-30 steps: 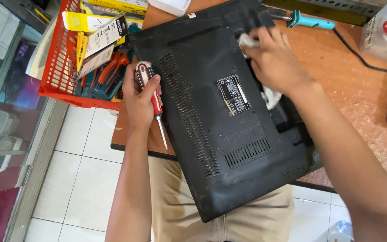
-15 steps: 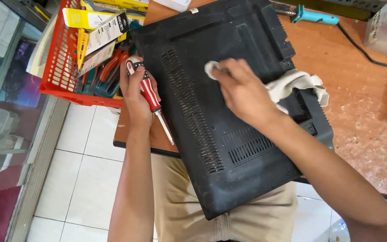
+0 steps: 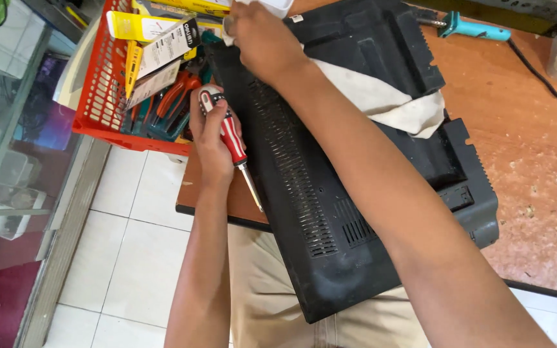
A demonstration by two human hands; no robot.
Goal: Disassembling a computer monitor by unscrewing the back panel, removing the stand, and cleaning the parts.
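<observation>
Black plastic rear cover (image 3: 356, 193) is lying vented-side up across the table's near edge, left hand (image 3: 213, 138) gripping a red screwdriver (image 3: 233, 138) while bracing it, right hand (image 3: 262, 42) pressing white cloth (image 3: 388, 103) at its far-left corner.

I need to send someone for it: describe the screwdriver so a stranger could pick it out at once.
Find the big black plastic cover lying across the brown table. At its left edge, beside the red basket of tools, the left hand grips the screwdriver. It has a red handle with a striped cap and a thin metal shaft pointing down, unlike the pliers lying in the basket.
</observation>
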